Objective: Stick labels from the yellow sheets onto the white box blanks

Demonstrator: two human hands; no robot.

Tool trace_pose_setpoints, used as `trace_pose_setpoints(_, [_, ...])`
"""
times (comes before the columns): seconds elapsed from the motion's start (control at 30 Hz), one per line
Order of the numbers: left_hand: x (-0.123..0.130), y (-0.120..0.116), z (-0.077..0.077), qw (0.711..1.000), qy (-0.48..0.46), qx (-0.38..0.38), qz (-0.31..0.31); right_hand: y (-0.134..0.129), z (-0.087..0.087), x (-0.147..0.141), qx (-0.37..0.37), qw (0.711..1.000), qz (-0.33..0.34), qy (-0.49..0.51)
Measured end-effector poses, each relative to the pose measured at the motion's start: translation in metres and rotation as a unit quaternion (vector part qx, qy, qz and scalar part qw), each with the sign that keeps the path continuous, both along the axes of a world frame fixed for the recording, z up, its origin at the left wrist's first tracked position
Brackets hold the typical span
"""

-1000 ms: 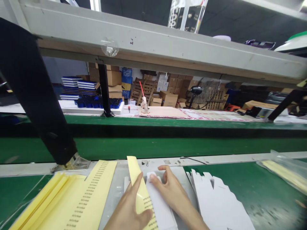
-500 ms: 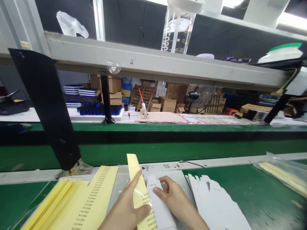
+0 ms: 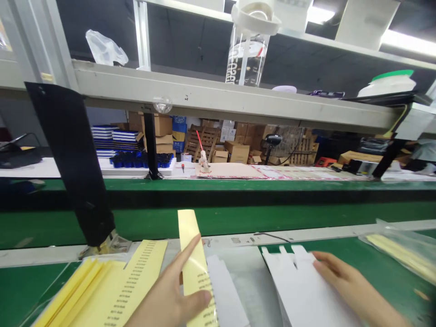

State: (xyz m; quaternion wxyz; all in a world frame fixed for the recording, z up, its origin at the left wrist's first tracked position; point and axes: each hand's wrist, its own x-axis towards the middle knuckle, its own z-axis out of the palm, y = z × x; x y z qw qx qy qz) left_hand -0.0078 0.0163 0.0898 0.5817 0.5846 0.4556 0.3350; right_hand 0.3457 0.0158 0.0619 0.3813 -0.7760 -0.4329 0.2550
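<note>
A strip of yellow sticker sheet (image 3: 190,247) with repeated small black printed lines stands curled in my left hand (image 3: 170,290), between thumb and fingers. Just right of that strip, partly covered by it, lies a flat white carton (image 3: 228,295). My right hand (image 3: 350,281) is at the upper right edge of a pile of flat white cartons (image 3: 299,286), its fingers closed on the top one's edge. More yellow sticker sheets (image 3: 136,277), printed with the same kind of lines, lie left of my left hand.
A clear bag with yellow sheets (image 3: 398,250) lies at the right. A black post (image 3: 75,168) rises at the left. Beyond the green bench runs a green belt (image 3: 238,215). Overhead, a shelf beam (image 3: 211,95) carries a clear bottle (image 3: 247,54).
My right hand has left the middle white carton and moved right to the pile, whose top now looks flatter. My left hand keeps the yellow strip. The view has tilted slightly upward.
</note>
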Motion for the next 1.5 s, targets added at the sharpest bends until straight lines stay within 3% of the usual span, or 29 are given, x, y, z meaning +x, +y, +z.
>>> trace_pose_setpoints(0.07, [0.004,-0.002,-0.004,1.000,0.003,0.005,-0.011,-0.007,-0.005,-0.016,0.027,0.993,-0.030,-0.110])
trace_pose_setpoints(0.1, [0.006,-0.003,-0.006,1.000,0.004,0.004,-0.017,-0.011,-0.005,-0.035,0.045,0.991,0.000,-0.130])
trace_pose_setpoints(0.17, [0.009,-0.004,-0.013,0.999,0.000,-0.002,-0.034,-0.019,-0.001,-0.085,0.053,0.982,0.174,-0.054])
trace_pose_setpoints(0.23, [0.011,-0.004,-0.019,0.999,-0.002,0.012,-0.052,-0.024,0.007,-0.134,0.057,0.956,0.287,-0.001])
trace_pose_setpoints(0.3, [0.013,-0.004,-0.025,0.997,0.010,0.058,-0.054,-0.025,0.012,-0.168,0.061,0.938,0.340,0.018])
trace_pose_setpoints(0.37, [0.014,-0.004,-0.029,0.993,0.032,0.105,-0.041,-0.022,0.013,-0.184,0.063,0.935,0.350,0.014])
trace_pose_setpoints(0.57, [0.017,-0.005,-0.030,0.988,0.083,0.133,0.009,-0.015,0.008,-0.184,0.088,0.952,0.290,-0.049])
trace_pose_setpoints(0.77, [0.018,-0.005,-0.023,0.983,0.124,0.129,0.031,-0.014,0.014,-0.187,0.089,0.936,0.338,-0.051])
trace_pose_setpoints(0.87, [0.015,-0.002,-0.024,0.978,0.159,0.126,0.053,-0.005,0.021,-0.182,0.090,0.926,0.365,0.020])
trace_pose_setpoints(0.97, [0.011,0.003,-0.035,0.979,0.171,0.098,0.053,0.013,0.016,-0.170,0.069,0.930,0.350,0.090])
trace_pose_setpoints(1.2, [0.009,0.016,-0.068,0.981,0.186,0.042,0.047,0.040,-0.041,-0.153,-0.018,0.932,0.346,0.103])
trace_pose_setpoints(1.5, [0.005,0.019,-0.078,0.989,0.140,0.028,0.043,0.041,-0.033,-0.157,-0.050,0.931,0.356,0.069])
